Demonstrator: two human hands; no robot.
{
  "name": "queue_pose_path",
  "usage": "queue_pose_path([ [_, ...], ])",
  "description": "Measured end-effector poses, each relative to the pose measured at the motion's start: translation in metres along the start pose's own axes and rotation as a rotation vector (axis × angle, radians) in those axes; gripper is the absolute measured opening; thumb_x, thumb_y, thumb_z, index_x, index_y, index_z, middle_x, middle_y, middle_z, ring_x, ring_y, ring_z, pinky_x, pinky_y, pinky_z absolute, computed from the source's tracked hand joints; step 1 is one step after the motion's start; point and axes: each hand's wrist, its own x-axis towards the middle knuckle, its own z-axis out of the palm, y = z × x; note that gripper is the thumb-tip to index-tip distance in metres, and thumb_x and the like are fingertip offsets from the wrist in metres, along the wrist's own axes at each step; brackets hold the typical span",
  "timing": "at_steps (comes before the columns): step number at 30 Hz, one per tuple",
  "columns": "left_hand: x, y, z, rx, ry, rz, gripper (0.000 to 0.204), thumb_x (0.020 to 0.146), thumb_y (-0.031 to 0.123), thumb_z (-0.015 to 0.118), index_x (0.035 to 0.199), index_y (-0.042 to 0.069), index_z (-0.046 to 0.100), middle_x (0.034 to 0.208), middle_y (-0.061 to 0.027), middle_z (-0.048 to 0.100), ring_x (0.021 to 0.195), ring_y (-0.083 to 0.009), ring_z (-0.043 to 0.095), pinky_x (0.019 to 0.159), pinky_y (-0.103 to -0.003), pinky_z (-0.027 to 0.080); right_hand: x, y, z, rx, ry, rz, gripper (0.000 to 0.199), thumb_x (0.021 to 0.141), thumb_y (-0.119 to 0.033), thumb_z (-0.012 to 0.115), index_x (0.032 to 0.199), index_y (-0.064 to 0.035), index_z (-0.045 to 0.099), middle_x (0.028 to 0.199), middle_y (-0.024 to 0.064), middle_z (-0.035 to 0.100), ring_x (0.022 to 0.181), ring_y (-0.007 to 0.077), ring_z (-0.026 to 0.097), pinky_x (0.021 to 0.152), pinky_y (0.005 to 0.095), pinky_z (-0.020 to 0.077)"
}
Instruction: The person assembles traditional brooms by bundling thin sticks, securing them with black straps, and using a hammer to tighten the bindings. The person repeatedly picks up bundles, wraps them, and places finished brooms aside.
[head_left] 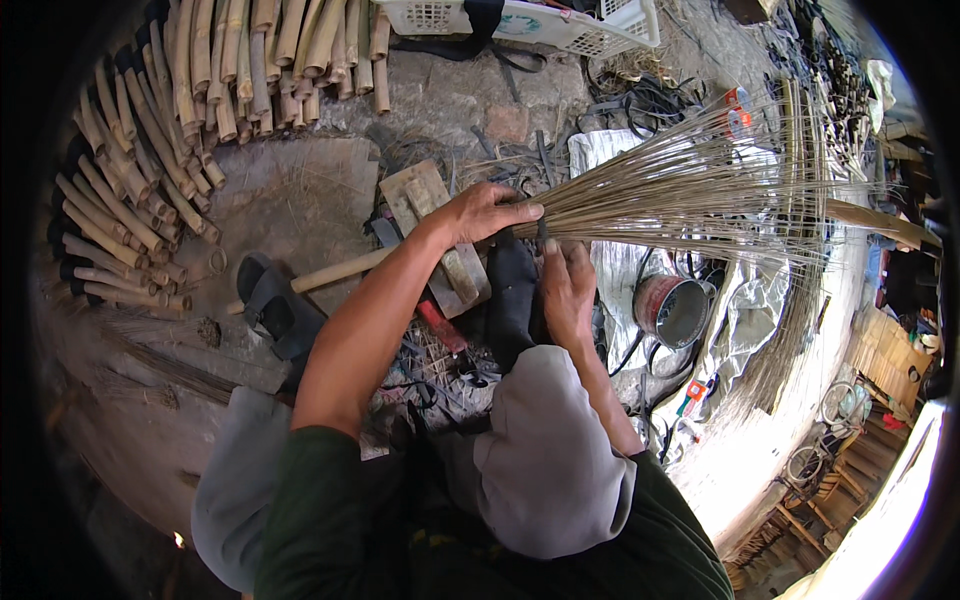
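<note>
Bristle bundle [655,190] | left hand [482,212] on narrow end | right hand [568,288] nearside (seemingly touching)

Bamboo tubes [322,48]: upper L. Basket [600,38]: top ctr, R of tubes. Stick bundle [650,200]: R of ctr, L end at L hand [490,212] & R hand [570,288]. Sack [625,285]: under bundle. Tin [655,303]: R of R hand, near side of bundle. Bicycle [822,437]: far R

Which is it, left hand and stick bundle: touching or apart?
Touching. The head view shows the left hand holding the stick bundle by its narrow end, thumb on it.
</note>
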Motion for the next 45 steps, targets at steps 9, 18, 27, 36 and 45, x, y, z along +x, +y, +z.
queue_pose_path([
  [9, 0.004, 0.003, -0.001, -0.146, -0.016, -0.05, 0.061, 0.093, 0.053, 0.074, 0.121, -0.001, 0.074, 0.114, -0.0102, 0.074, 0.109, -0.0166, 0.064, 0.1, -0.033, 0.046, -0.024, 0.096, -0.039, -0.184, -0.138, 0.018, 0.018, 0.104, -0.018, 0.061, 0.104, 0.0005, 0.064, 0.084, 0.0148, 0.065, 0.077, 0.0249, 0.062, 0.073, 0.0416, 0.0508],
  [18, 0.006, 0.003, -0.006, -0.196, -0.027, -0.13, 0.065, 0.087, 0.058, 0.079, 0.113, -0.002, 0.077, 0.109, -0.0129, 0.075, 0.106, -0.0207, 0.065, 0.096, -0.035, 0.047, 0.137, 0.126, 0.033, -0.235, -0.35, -0.237, 0.034, 0.09, -0.018, 0.067, 0.122, -0.0055, 0.066, 0.109, 0.0136, 0.069, 0.097, 0.0351, 0.067, 0.084, 0.0451, 0.0521],
  [27, 0.007, -0.001, 0.004, -0.187, -0.048, -0.006, 0.066, 0.09, 0.049, 0.08, 0.126, -0.005, 0.069, 0.111, -0.0127, 0.074, 0.106, -0.02, 0.067, 0.099, -0.033, 0.049, 0.148, 0.08, 0.027, -0.39, -0.227, -0.753, 0.039, 0.087, -0.022, 0.072, 0.122, -0.0047, 0.067, 0.122, 0.016, 0.069, 0.114, 0.0396, 0.063, 0.095, 0.0508, 0.0506],
  [36, -0.018, 0.012, 0.029, 0.257, 0.427, 0.05, 0.086, 0.076, 0.056, 0.082, 0.137, -0.001, 0.063, 0.129, -0.0238, 0.069, 0.118, -0.0388, 0.067, 0.102, -0.045, 0.052, 0.064, -0.054, -0.059, -0.348, -0.212, -0.358, 0.023, 0.099, -0.02, 0.068, 0.103, 0.0018, 0.072, 0.093, 0.0214, 0.071, 0.088, 0.0364, 0.07, 0.085, 0.0389, 0.0522],
  [45, -0.023, 0.006, 0.028, 0.228, 0.444, 0.116, 0.084, 0.079, 0.058, 0.079, 0.138, 0.0, 0.063, 0.133, -0.0227, 0.068, 0.125, -0.0367, 0.065, 0.107, -0.044, 0.05, 0.172, -0.072, 0.027, -0.851, -0.756, -0.086, 0.048, 0.098, -0.041, 0.056, 0.109, 0.0021, 0.075, 0.108, 0.0238, 0.073, 0.101, 0.0376, 0.07, 0.096, 0.0487, 0.0479],
])
